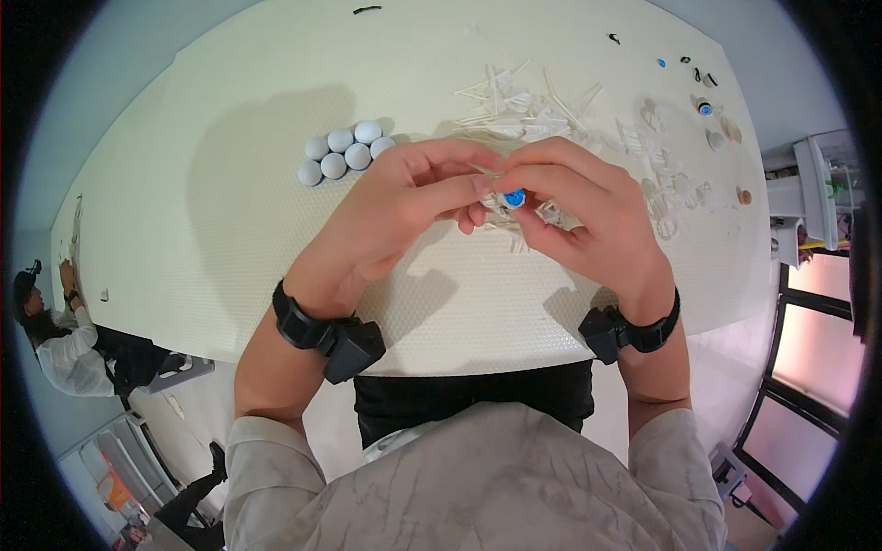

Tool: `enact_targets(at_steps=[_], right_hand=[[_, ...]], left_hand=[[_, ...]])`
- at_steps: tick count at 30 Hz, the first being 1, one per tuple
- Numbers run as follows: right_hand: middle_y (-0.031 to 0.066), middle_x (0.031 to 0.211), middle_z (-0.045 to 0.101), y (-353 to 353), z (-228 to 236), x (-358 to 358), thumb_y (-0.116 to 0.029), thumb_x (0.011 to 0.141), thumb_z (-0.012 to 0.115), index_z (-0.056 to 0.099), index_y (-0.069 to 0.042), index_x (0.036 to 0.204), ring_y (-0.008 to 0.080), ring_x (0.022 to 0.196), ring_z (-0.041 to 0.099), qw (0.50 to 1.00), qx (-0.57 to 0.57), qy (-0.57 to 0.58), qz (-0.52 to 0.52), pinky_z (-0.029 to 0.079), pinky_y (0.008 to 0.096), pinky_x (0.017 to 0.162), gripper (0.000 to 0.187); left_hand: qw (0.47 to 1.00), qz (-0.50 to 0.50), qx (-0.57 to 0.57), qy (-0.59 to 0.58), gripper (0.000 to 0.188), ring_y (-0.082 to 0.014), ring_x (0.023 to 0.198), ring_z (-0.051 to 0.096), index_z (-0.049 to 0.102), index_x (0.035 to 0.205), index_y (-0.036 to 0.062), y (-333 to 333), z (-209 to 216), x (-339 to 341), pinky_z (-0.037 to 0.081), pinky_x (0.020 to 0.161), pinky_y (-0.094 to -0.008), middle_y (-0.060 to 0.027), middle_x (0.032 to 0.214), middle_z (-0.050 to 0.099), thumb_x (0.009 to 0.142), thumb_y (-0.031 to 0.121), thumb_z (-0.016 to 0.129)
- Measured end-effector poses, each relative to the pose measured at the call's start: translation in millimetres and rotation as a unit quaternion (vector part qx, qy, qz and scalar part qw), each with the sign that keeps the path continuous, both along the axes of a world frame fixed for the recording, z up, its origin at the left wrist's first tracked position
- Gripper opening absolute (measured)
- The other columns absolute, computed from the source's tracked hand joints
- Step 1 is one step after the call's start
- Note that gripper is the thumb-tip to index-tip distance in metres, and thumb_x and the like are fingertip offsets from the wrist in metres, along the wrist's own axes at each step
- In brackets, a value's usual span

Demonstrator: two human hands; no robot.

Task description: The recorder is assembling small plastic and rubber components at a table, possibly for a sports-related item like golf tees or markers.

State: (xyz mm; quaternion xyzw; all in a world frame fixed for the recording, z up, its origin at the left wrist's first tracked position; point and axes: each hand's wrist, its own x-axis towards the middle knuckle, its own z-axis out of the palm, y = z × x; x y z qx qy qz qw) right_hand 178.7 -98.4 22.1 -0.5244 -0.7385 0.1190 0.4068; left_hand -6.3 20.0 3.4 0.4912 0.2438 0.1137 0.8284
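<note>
Over the table my left hand (409, 197) and my right hand (593, 197) meet, fingers pinched around a small white piece with a round blue end (514, 197). The right fingertips grip the blue end from the right side. My left thumb and fingers close on its white part, which they largely hide, so I cannot make out its exact kind. Just behind my fingers lies a loose heap of thin white plastic sticks (505, 115), and some reach out beneath my hands. Left of my left hand, several white balls (333, 165) stand close together in rows.
White plastic loops (666, 197) lie scattered to the right. Beyond them are small black bits, a blue-centred black round piece (705, 108) and a brown disc (744, 196). The white table (248, 275) has a curved near edge. Another person (69, 344) sits at its far left.
</note>
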Motion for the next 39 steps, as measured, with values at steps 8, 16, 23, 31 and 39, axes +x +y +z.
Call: enact_targets(at_steps=[8, 16, 23, 31, 39], right_hand=[[0.0059, 0.096, 0.067, 2, -11, -1, 0.004, 0.073, 0.075, 0.065, -0.004, 0.096, 0.0161, 0.071, 0.067, 0.997, 0.058, 0.027, -0.044, 0.056, 0.0257, 0.061, 0.027], [0.0074, 0.094, 0.068, 5, -15, -8, 0.004, 0.073, 0.074, 0.064, -0.005, 0.096, 0.0159, 0.069, 0.067, 0.991, 0.1, 0.021, -0.082, 0.055, 0.0258, 0.059, 0.026], [0.0086, 0.094, 0.068, 8, -18, -10, 0.005, 0.073, 0.074, 0.064, -0.003, 0.095, 0.0169, 0.068, 0.067, 0.987, 0.131, 0.019, -0.091, 0.056, 0.0255, 0.058, 0.025], [0.0101, 0.096, 0.07, 7, -19, -15, 0.005, 0.075, 0.075, 0.067, -0.002, 0.095, 0.0148, 0.071, 0.069, 0.985, 0.105, 0.087, -0.109, 0.058, 0.0242, 0.061, 0.022], [0.0074, 0.093, 0.07, 7, -23, -17, 0.004, 0.078, 0.075, 0.068, -0.001, 0.096, 0.0107, 0.073, 0.067, 0.975, 0.042, 0.191, -0.104, 0.057, 0.0233, 0.066, 0.02]], left_hand=[[0.996, 0.031, 0.082, -0.036, 0.028, -0.0114, 0.079, 0.062, 0.064, 0.122, 0.002, -11, 5, 5, 0.052, 0.073, -0.0254, -0.0035, 0.089, 0.066, 0.094, 0.008, 0.065], [0.968, 0.075, 0.225, -0.082, 0.029, -0.0071, 0.088, 0.061, 0.064, 0.121, -0.0003, -18, -6, 8, 0.054, 0.078, -0.0223, -0.0016, 0.094, 0.063, 0.093, 0.005, 0.068], [0.968, 0.129, 0.213, -0.037, 0.03, -0.0103, 0.089, 0.067, 0.064, 0.121, -0.0024, -22, -9, 9, 0.056, 0.08, -0.0245, -0.0042, 0.096, 0.068, 0.091, 0.001, 0.066], [0.974, 0.164, 0.144, -0.056, 0.028, -0.0109, 0.089, 0.067, 0.064, 0.117, -0.0029, -25, -4, 7, 0.056, 0.081, -0.0252, -0.0067, 0.099, 0.069, 0.089, -0.003, 0.065], [0.973, 0.157, 0.147, -0.084, 0.023, -0.0076, 0.088, 0.063, 0.067, 0.113, -0.0007, -23, -5, 5, 0.054, 0.078, -0.0238, -0.0039, 0.095, 0.067, 0.09, -0.004, 0.063]])
